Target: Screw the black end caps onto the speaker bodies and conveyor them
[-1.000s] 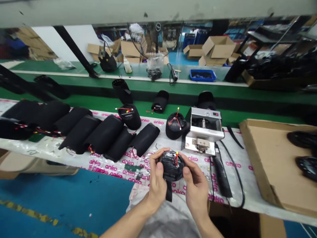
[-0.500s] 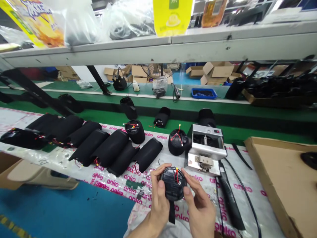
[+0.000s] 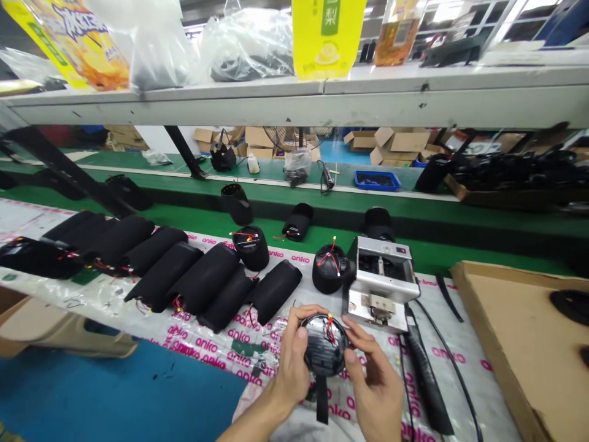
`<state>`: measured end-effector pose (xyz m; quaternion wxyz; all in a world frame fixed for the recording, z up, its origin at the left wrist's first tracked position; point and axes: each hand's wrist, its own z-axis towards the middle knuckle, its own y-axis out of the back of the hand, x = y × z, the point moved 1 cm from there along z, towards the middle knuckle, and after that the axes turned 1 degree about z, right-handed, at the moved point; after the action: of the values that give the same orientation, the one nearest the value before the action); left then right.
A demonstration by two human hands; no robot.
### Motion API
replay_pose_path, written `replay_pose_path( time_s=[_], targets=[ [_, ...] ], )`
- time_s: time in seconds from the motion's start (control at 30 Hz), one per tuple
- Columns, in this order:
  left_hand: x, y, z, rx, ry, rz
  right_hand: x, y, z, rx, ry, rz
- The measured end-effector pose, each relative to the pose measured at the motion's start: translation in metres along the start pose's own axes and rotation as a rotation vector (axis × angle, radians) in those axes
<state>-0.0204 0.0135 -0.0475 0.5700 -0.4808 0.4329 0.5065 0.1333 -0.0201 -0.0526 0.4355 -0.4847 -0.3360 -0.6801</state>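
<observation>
In the head view, a round black part (image 3: pixel 326 350) with a raised rim is held between my two hands near the front edge of the bench. Short red wires with a yellow connector (image 3: pixel 330 323) stick out near its top. A black strip (image 3: pixel 321 400) hangs below it. My left hand (image 3: pixel 297 356) grips the left side, thumb on the rim and fingers behind. On the right side, my right hand (image 3: pixel 372 374) holds the rim between thumb and fingers. Just beyond, a black cylinder (image 3: pixel 329 273) with red wires stands upright next to a metal machine (image 3: pixel 384 276).
Several black fabric-covered cylinders (image 3: pixel 209 276) lie in a row on the plastic-covered bench to the left. At the right are a black cable (image 3: pixel 453 362) and a large cardboard tray (image 3: pixel 510 344). A white shelf (image 3: pixel 294 107) loaded with bags crosses above. Behind runs a green belt (image 3: pixel 193 212).
The round part and both hands have shifted slightly right and down in the picture. More of the shelf's contents shows as the camera tilts up a little. The grip looks unchanged.
</observation>
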Motion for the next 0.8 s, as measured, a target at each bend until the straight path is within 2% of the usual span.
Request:
replay_pose_path(
  time_s=[0.1, 0.17, 0.27, 0.33, 0.4, 0.53, 0.6, 0.73, 0.8],
  targets=[
    [0.005, -0.004, -0.004, -0.040, -0.029, -0.009, 0.004, 0.006, 0.001, 0.046, 0.043, -0.064],
    [0.004, -0.005, -0.005, -0.057, -0.026, -0.004, 0.003, 0.008, 0.001, 0.066, 0.019, -0.081],
    [0.000, -0.005, -0.005, -0.047, 0.027, 0.017, -0.005, 0.008, -0.003, 0.072, -0.134, 0.009],
    [-0.003, -0.004, -0.005, -0.032, 0.064, 0.026, -0.010, 0.006, -0.007, 0.042, -0.237, 0.091],
    [-0.005, -0.003, -0.004, -0.006, 0.084, 0.033, -0.011, 0.003, -0.009, -0.005, -0.283, 0.122],
    [-0.013, 0.001, -0.001, 0.087, 0.103, 0.078, -0.008, -0.003, -0.008, -0.079, -0.285, 0.123],
    [-0.018, 0.004, 0.000, 0.122, 0.136, 0.098, -0.009, -0.001, -0.004, -0.060, -0.261, 0.125],
    [-0.025, 0.019, 0.005, 0.197, 0.214, 0.134, -0.025, 0.017, 0.006, -0.034, -0.180, 0.126],
    [-0.031, 0.030, 0.023, 0.234, 0.162, 0.142, -0.036, 0.027, 0.008, -0.081, -0.171, 0.073]
  ],
)
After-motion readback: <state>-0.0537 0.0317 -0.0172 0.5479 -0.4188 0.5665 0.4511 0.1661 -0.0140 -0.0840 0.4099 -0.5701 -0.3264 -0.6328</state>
